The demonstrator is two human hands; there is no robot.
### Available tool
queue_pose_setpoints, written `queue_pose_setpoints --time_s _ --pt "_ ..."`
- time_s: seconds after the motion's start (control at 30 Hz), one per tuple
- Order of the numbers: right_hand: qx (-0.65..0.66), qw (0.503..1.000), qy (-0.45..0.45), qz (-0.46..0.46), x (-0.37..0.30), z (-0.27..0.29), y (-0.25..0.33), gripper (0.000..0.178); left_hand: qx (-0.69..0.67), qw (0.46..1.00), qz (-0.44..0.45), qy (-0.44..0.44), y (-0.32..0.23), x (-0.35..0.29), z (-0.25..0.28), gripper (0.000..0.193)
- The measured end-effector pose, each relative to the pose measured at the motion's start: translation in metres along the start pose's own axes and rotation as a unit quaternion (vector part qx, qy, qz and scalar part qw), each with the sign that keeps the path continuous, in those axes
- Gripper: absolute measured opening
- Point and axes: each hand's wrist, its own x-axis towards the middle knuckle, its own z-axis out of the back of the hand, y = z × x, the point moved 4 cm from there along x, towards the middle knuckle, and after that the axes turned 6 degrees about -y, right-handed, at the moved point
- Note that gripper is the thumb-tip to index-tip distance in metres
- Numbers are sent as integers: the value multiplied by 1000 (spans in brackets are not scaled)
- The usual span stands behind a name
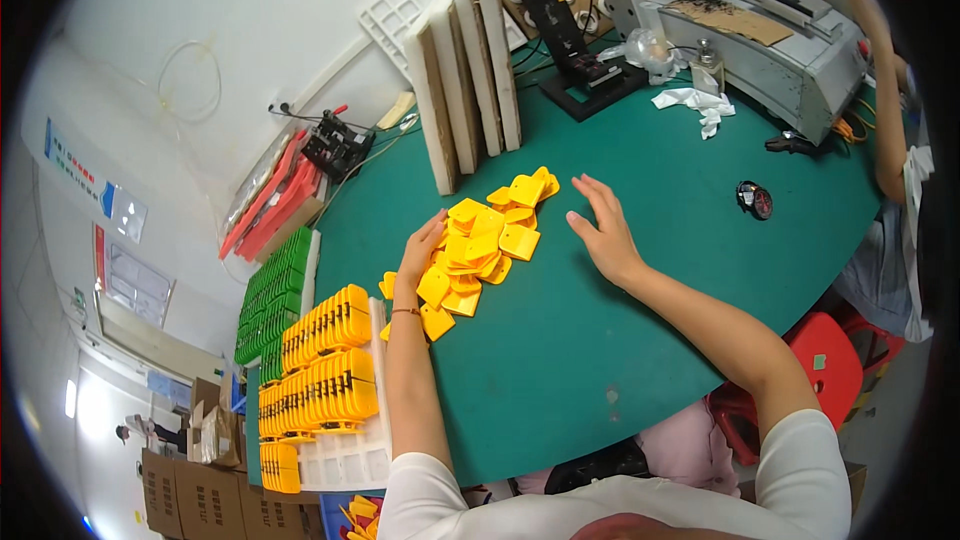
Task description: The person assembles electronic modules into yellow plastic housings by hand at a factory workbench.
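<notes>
A loose heap of flat yellow plastic pieces (478,248), several with a small hole, lies on the green table (590,360). My left hand (422,250) rests against the heap's left side, its fingers stretched out and pointing away from me. To the right of the heap, apart from it, my right hand (608,235) is held over the table with the thumb and fingers spread and nothing in them. Whether the left palm touches a piece is hidden.
A white tray (345,462) holding rows of yellow parts stands left of my left forearm, with green parts (275,295) behind it. White panels (440,100) stand upright at the back. A grey machine (770,50) and a black round object (755,200) are right. Another person's arm (885,90) shows at far right.
</notes>
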Motion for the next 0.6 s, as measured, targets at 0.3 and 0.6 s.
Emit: queue_pose_setpoints --time_s 0.3,0.6 --pt "-151 987 40 28 15 4 -23 50 76 983 -82 142 -61 -15 -84 28" --pt "-151 977 112 101 4 -13 6 34 290 919 -263 -39 -81 72 -114 39"
